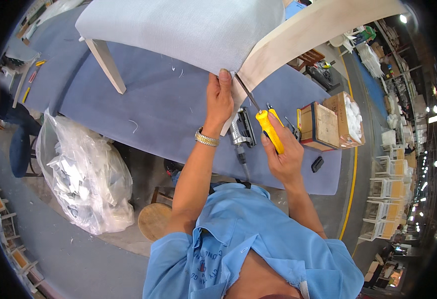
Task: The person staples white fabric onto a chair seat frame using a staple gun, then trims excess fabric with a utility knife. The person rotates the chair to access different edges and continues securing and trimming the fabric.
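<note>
An upholstered chair lies on the covered table in front of me, with a pale fabric seat [183,32] and a curved light wood frame [303,37]. My left hand [219,99], a metal watch on its wrist, is closed on the seat's edge, thumb pressed to the fabric near the frame. In my right hand [284,154] is a yellow-handled screwdriver [269,130]. Its dark shaft reaches the joint between seat and wood, close to my left thumb. A second yellow-handled tool [276,117] sits in the same hand, mostly hidden. Below the frame lies a staple gun [240,130] with a hose.
The table [148,94] has a blue-grey cover with thread scraps. A wooden box [319,125], a cardboard box [345,119] and a small black object [317,164] are at its right. A plastic bag of scraps [86,174] and a round stool [154,222] stand on the near left.
</note>
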`<state>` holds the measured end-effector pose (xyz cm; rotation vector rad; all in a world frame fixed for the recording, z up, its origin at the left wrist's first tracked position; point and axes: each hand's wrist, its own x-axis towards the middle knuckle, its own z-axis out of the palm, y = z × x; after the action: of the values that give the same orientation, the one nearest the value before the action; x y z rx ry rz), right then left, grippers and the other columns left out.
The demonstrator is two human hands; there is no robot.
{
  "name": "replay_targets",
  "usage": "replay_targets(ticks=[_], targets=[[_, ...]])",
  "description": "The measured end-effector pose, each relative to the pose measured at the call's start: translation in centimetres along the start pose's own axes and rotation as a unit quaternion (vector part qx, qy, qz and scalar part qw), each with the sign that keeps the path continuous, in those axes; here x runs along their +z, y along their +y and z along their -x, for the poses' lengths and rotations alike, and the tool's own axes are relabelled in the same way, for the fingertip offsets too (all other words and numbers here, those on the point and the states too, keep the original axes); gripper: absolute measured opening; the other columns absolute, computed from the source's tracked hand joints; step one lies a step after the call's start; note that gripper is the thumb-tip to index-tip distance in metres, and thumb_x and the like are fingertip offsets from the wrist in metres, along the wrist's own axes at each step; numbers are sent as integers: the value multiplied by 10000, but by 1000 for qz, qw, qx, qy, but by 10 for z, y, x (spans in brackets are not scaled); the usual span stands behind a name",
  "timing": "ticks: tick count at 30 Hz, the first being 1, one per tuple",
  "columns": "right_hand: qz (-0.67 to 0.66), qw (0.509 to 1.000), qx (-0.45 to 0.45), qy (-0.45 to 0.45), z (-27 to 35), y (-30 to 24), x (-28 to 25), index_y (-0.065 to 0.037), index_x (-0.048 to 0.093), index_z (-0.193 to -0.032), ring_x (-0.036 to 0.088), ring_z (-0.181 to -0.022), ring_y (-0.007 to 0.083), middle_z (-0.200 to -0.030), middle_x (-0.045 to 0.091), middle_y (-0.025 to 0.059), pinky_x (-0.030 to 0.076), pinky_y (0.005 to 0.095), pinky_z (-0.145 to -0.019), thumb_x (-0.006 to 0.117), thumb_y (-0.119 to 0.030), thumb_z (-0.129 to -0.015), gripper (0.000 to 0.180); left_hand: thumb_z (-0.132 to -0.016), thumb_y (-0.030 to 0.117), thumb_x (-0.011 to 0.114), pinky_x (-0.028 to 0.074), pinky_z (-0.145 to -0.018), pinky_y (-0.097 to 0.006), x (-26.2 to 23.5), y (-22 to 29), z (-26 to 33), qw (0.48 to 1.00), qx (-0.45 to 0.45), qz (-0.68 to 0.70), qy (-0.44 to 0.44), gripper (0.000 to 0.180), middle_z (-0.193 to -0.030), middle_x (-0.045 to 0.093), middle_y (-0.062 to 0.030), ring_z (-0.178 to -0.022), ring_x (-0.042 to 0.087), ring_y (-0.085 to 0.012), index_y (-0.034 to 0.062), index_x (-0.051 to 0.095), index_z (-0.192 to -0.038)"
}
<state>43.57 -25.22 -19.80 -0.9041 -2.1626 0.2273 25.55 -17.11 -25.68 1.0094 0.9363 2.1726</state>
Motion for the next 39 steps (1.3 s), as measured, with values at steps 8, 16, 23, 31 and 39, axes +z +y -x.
replay_targets(ticks=[8,16,23,31,39], targets=[[56,998,14,-6,8,-11,4,-120,589,-1418,605,-715,213,-949,622,113,502,336,-640,718,-105,-900,534,-1098,442,393,381,-875,-250,-12,0,10,998,-51,-4,-23,489,-1076,538,-20,-967,449,-96,-16,511,-1221],[75,997,14,16,12,-11,-1,-126,645,-1367,578,-751,201,-960,560,107,490,316,-644,720,-100,-899,475,-1081,452,442,393,-1054,-300,-17,-6,7,996,-65,37,-41,608,-1332,576,-133,-1211,519,-170,-59,428,-1410],[84,996,11,20,10,-14,-1,-135,673,-1334,567,-768,198,-985,531,105,486,315,-647,750,-58,-866,480,-1092,414,436,418,-957,-259,-16,-4,8,995,-73,51,-50,557,-1253,576,-65,-1080,502,-97,-40,425,-1415],[75,997,33,12,4,-30,-6,-154,675,-1332,601,-711,181,-1036,602,98,507,302,-571,781,-44,-824,531,-1092,436,416,378,-1042,-289,-18,-6,7,995,-74,43,-58,583,-1319,565,-97,-1190,498,-147,-41,415,-1428],[57,998,-1,27,1,-16,6,-102,671,-1311,644,-761,210,-1030,638,119,526,306,-596,778,-34,-816,510,-1101,507,268,432,-914,-251,-7,-11,16,998,-63,-16,-2,613,-1096,604,-40,-1003,536,-107,-28,558,-1177]])
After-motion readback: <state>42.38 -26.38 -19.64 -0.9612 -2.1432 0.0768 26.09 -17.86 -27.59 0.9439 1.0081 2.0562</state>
